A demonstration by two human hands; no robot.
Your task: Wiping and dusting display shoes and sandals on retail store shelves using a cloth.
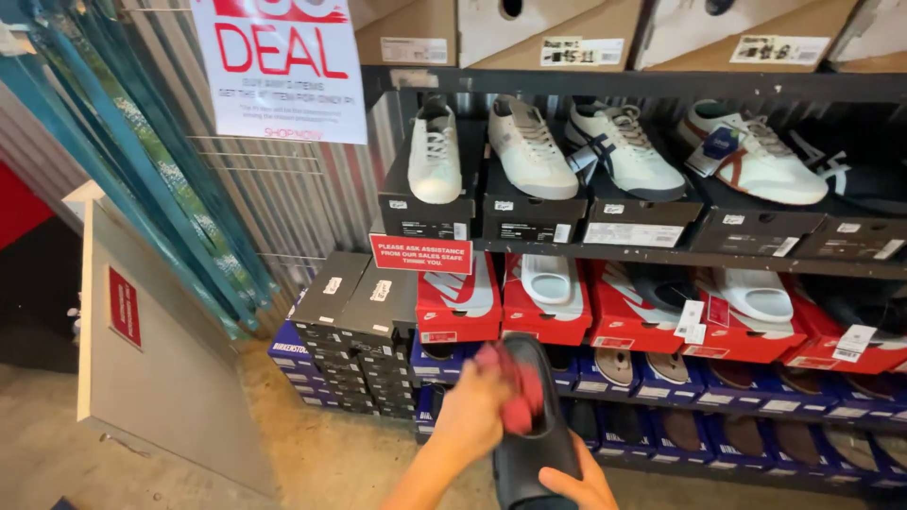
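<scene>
Black slide sandal [535,425] low in the near centre before shoe shelves [661,255], right hand [576,486] clamped under its heel, left hand [472,411] pressing a red cloth [515,397], gripped, onto its strap.

We see our left hand [475,406] raised at centre, back toward the camera, fingers curled shut around what it presses; motion blur softens the fingertips. Forearm runs down-left out of view. Below that grip, our right hand [578,484] clasps from underneath, thumb up.
</scene>
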